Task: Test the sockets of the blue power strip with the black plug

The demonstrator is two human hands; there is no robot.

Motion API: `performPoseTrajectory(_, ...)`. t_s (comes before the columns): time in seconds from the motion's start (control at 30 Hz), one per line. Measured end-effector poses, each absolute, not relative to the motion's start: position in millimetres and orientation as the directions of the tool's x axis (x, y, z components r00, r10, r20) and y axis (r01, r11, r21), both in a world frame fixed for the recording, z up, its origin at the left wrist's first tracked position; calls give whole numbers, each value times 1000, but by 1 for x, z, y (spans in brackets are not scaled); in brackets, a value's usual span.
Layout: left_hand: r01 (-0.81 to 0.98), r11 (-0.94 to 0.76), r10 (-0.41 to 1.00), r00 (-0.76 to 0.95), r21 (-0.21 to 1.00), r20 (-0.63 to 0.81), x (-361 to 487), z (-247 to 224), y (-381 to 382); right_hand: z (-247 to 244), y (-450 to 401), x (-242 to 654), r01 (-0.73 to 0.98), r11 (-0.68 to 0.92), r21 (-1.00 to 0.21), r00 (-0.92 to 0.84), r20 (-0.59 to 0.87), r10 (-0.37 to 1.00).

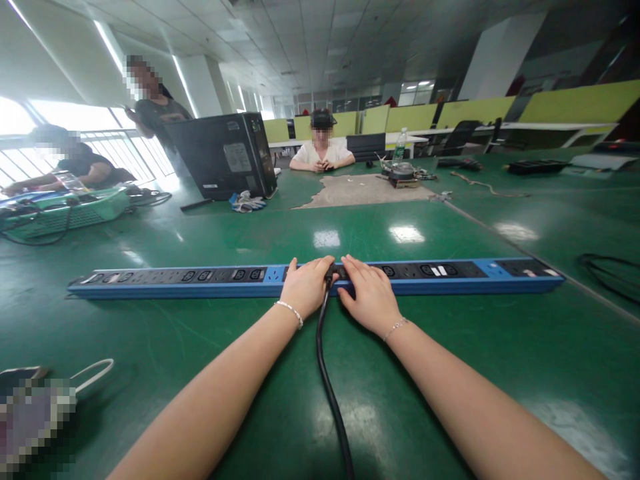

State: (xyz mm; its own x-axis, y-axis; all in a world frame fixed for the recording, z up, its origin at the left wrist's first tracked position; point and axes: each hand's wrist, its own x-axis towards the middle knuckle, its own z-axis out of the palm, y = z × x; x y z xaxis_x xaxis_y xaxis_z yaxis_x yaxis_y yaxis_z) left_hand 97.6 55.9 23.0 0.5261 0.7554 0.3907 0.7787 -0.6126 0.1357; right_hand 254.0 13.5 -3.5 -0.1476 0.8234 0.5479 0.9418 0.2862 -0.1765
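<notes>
A long blue power strip (430,287) with rows of black sockets lies across the green table. At its middle, my left hand (307,287) is closed on the black plug (329,272) of a thick cable. The black cable (326,373) runs from the plug down towards the front edge of the view. Just right of the plug, my right hand (369,293) rests on the strip with its fingers stretched out. How far the plug sits in a socket is hidden by the fingers.
A black computer case (225,157), gloves (247,202) and a green basket (85,213) stand at the back left. A person (321,150) sits opposite; two more are at the left. Cables (613,273) lie at the right, a bottle (401,145) farther back.
</notes>
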Motion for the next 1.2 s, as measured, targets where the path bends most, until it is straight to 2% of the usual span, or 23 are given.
performPoseTrajectory(0.23,782,-611,753,525,126,397,94,19,55,4,9,241,858,483,-174,-300,592,748)
performPoseTrajectory(0.43,765,-632,744,554,122,373,89,15,59,0,15,234,826,533,-184,-288,675,679)
performPoseTrajectory(0.77,848,-528,755,446,41,480,91,4,59,2,23,225,893,439,-99,-217,760,613)
performPoseTrajectory(0.93,839,-543,739,462,29,490,90,3,58,2,25,227,897,442,5,-292,757,584)
performPoseTrajectory(1.2,839,-544,730,460,23,505,90,1,60,1,26,225,905,425,-40,-244,767,593)
